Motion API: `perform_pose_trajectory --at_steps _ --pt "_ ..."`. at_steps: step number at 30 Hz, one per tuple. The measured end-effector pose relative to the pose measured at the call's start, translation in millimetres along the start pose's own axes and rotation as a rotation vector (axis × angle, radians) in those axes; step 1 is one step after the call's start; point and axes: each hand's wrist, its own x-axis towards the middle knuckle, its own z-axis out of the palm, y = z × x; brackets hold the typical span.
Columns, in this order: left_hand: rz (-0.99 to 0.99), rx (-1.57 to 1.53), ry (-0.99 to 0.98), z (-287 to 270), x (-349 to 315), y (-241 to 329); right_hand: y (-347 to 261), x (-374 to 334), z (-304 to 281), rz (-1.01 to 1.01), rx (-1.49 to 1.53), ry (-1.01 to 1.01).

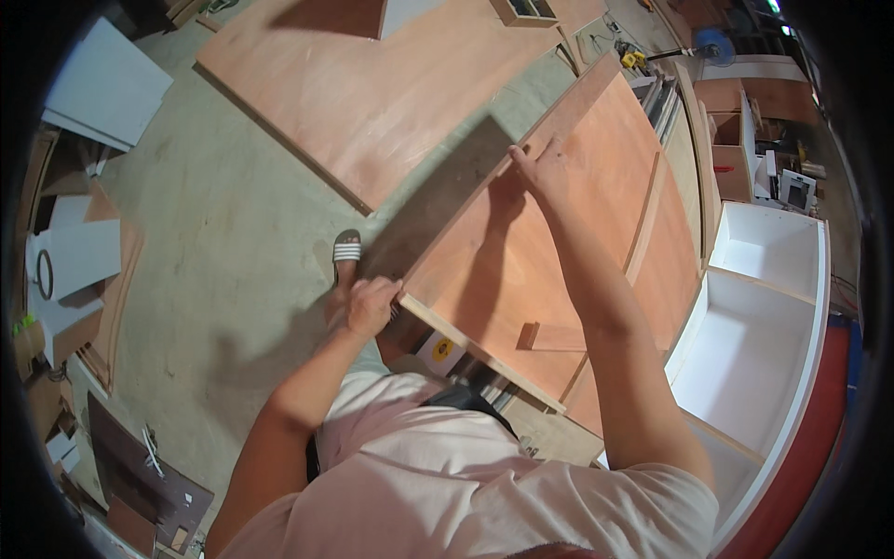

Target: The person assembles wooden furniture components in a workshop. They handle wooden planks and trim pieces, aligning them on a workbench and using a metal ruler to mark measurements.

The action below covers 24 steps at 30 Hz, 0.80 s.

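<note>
One wooden panel [521,279], held along its left edge

Left hand [372,306] grips the near corner, right hand [540,168] clasps that edge farther up; the panel sits left of a white cabinet [745,359]

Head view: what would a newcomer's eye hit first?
The tilted wooden panel at centre, with the left hand at its corner and the right hand at its edge. Next, the bright white compartmented cabinet at right, then the broad wooden board at top.
</note>
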Motion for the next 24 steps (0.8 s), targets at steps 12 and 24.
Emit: perform_pose_trajectory --at_steps 12,24 --pt "0.027 -0.120 -0.153 -10 14 -8 8 170 13 0.438 0.227 -0.175" --pt "0.091 -0.148 -0.133 -12 23 -14 17 187 32 0.368 -0.125 -0.057"
